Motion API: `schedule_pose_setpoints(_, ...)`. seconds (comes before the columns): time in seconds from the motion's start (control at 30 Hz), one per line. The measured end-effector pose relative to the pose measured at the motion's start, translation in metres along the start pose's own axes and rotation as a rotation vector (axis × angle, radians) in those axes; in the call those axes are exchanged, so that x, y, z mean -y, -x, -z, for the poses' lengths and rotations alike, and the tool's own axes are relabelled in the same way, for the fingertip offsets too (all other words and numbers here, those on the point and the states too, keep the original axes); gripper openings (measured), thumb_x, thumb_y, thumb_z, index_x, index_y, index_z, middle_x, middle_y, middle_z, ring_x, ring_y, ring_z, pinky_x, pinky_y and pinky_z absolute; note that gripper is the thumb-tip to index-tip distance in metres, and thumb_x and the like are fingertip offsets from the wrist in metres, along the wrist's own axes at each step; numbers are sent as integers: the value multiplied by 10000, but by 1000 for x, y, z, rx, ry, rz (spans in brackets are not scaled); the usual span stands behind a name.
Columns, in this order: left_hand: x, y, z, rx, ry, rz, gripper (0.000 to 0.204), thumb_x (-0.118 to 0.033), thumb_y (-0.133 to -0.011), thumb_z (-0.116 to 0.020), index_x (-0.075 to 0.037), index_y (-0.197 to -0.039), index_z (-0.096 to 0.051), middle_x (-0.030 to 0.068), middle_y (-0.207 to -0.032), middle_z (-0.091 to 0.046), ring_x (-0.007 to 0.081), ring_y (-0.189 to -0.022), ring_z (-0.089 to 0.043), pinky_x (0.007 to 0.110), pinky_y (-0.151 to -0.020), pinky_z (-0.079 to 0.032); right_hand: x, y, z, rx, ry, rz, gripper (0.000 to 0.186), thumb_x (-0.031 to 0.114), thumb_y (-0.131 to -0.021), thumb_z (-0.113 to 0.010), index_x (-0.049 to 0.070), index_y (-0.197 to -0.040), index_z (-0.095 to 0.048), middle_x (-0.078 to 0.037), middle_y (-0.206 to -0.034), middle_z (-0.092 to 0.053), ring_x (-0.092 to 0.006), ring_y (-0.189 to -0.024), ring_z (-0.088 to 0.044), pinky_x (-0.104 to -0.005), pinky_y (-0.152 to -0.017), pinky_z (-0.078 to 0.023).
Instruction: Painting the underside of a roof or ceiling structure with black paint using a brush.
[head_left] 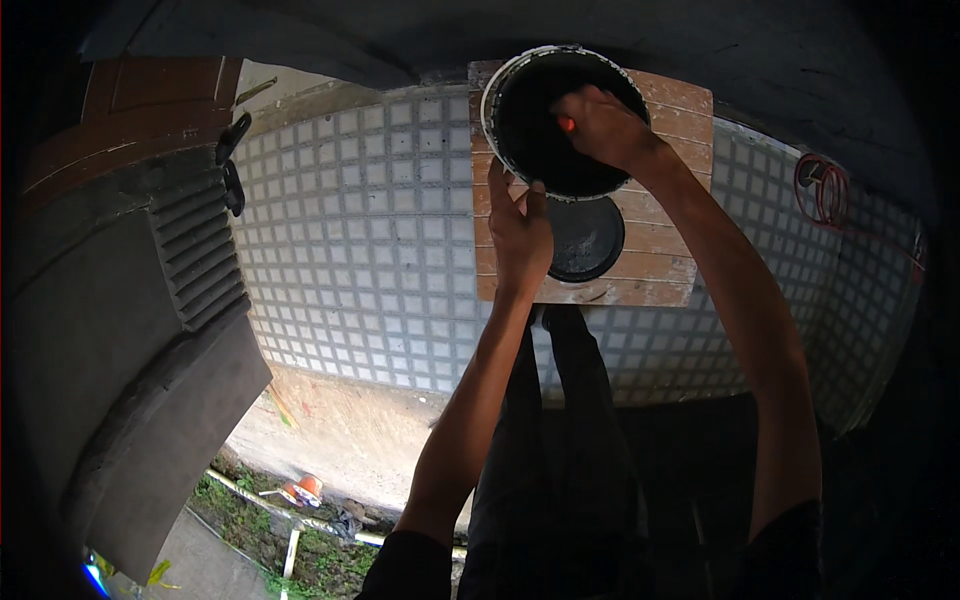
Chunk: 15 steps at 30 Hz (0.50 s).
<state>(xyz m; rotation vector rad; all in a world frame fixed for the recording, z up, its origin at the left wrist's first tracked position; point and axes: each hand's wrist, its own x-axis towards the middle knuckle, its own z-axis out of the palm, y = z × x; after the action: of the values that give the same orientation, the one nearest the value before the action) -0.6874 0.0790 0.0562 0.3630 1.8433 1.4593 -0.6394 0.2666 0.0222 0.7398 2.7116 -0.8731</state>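
A round bucket (489,112) with a dark inside and a pale, splattered rim stands at the back of a low wooden-slat table (660,260). My left hand (521,235) grips its near-left rim, thumb and fingers at the edge. Over the bucket's opening, my right hand (610,130) is closed around something with an orange end (567,124), perhaps a handle; the rest of it is lost in the dark. A round black lid or shallow dish (588,240) lies on the table just in front of the bucket, partly behind my left hand.
Pale square-patterned tiles (350,230) cover the floor around the table. A pair of dark sandals (233,165) lies at the left, near a brown wooden door (150,100). Coiled red hose or cable (825,190) sits at the right. My legs (575,380) are close to the table's front edge.
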Motion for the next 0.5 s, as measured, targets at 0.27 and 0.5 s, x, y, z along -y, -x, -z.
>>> schedule_pose_setpoints(0.27,16,11,6,-55,62,84,542,-159,-1021,-569,-51,-1502,-344,218,-1381,-537,335,-1277,-564,456,-1058,-476,20,32,10,13,-158,24,308,111,-883,-694,121,-1189,-721,-158,-1197,-684,-336,-1116,-649,-384,-1015,-507)
schedule_pose_setpoints(0.5,167,85,39,-55,-227,567,484,-279,-993,-594,-47,-1396,-459,126,-1293,-547,231,-1093,-607,385,-929,-536,32,117,38,-319,-681,-159,297,114,-897,-717,70,-1190,-732,-160,-1034,-757,-220,-962,-727,-307,-893,-551)
